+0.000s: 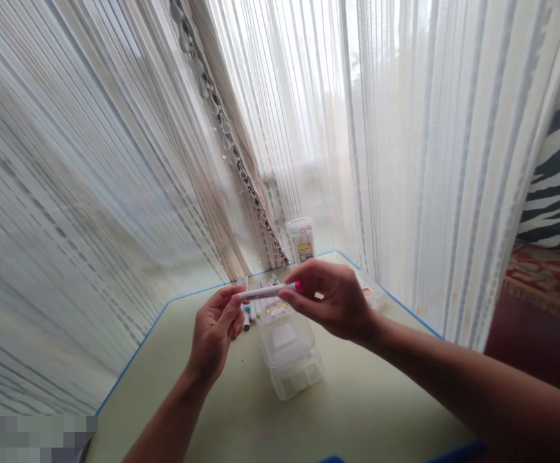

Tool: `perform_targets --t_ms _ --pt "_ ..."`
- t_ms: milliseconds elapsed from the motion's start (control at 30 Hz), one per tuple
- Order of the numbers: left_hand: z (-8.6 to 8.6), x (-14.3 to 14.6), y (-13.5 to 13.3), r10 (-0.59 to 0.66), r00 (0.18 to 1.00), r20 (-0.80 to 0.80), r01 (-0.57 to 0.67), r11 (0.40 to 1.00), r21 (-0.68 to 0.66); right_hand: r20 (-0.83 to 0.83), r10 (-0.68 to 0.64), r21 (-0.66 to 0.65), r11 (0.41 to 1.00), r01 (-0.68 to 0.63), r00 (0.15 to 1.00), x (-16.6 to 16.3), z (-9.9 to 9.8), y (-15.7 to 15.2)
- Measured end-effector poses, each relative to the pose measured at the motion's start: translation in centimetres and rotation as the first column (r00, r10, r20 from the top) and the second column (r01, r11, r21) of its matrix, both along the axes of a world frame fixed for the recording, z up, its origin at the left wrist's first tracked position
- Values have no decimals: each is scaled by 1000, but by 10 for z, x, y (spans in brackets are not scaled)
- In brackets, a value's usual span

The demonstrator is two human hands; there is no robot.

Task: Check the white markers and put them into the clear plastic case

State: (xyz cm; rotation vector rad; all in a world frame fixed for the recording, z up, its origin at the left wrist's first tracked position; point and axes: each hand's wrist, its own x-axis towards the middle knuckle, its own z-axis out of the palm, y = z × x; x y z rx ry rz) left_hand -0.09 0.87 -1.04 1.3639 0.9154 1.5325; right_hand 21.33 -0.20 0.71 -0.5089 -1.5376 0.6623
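A white marker with a pink end point(266, 292) is held level above the table between both hands. My left hand point(216, 321) pinches its left end between thumb and fingers. At the pink end on the right, my right hand point(330, 296) grips it with thumb and forefinger. Below the hands stands a clear plastic case point(289, 360), its lid swung back and a label on its far part. Several loose markers point(248, 315) lie beside the case, partly hidden by my left hand.
A clear upright container of markers point(301, 238) stands at the table's far edge. Another clear case point(370, 292) lies behind my right wrist. The pale table point(154, 366) has a blue edge. String curtains point(299, 116) hang right behind it, with a beaded strand point(222, 122).
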Motion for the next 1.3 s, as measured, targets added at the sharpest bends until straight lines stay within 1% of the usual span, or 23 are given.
perform_targets --t_ms 67,133,267,333,400,500,600,767,933,1133,1300 --pt "1 1 -1 8 999 46 -9 1000 26 -49 33 -82 996 -37 998 4 0 8" --pt "3 1 -3 2 996 91 -6 999 50 -91 68 -191 978 -84 994 8 -2 18" --pt "5 -1 -10 -36 995 97 25 994 106 -133 110 -413 897 -156 985 11 -11 36" --pt "6 -1 -13 -50 996 73 42 994 105 -127 140 -484 855 -185 982 11 -17 41" --pt "7 -1 -16 -64 996 56 59 994 90 -119 157 -523 829 -196 980 11 -22 42" --pt "9 1 -19 -89 995 54 85 993 80 -121 156 -550 811 -197 980 11 -26 43" --pt "8 2 -19 -93 994 51 89 992 85 -133 127 -559 809 -181 983 11 -28 44" --pt "2 -1 -9 2 1000 -31 0 997 74 -132 75 -505 853 -132 988 12 -24 43" --pt "-4 -3 -1 64 996 -69 -60 997 46 -94 72 -458 882 -107 993 11 -20 36" --pt "-4 -1 -1 30 998 -53 -31 1000 -5 -71 81 -442 891 -104 994 9 -17 31" --pt "-2 -1 0 5 998 -55 -4 1000 21 -115 95 -464 875 -138 989 12 -15 34"
